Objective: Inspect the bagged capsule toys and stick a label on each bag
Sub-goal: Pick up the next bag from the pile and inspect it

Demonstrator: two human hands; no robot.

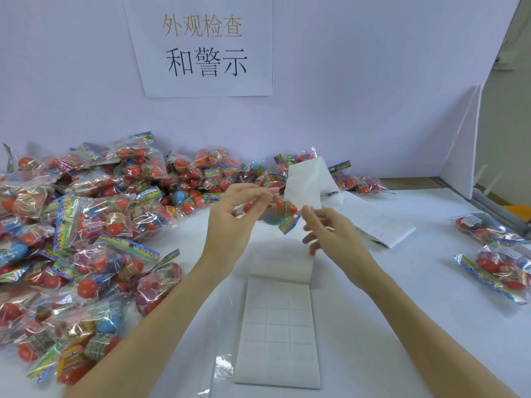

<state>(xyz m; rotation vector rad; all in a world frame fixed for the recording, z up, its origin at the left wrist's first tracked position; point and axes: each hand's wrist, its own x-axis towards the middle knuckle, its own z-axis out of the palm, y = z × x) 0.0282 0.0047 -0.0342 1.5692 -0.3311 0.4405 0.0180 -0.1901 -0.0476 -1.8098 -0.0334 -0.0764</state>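
Observation:
A clear bag of red capsule toys (280,212) hangs above the middle of the white table. My left hand (235,214) pinches its top edge between thumb and fingertips. My right hand (327,228) is just right of the bag, fingers spread and loosely bent near its colourful header; motion blur hides whether they touch it. Below my hands lies a white label sheet (278,331) cut into a grid of squares. A big pile of bagged capsule toys (86,225) covers the left side. Two bags (500,265) lie at the right edge.
A curled white backing sheet (307,182) and a stack of white sheets (379,222) lie behind my hands. A paper sign with Chinese writing (205,47) hangs on the back wall. A white board (462,145) leans at the right corner.

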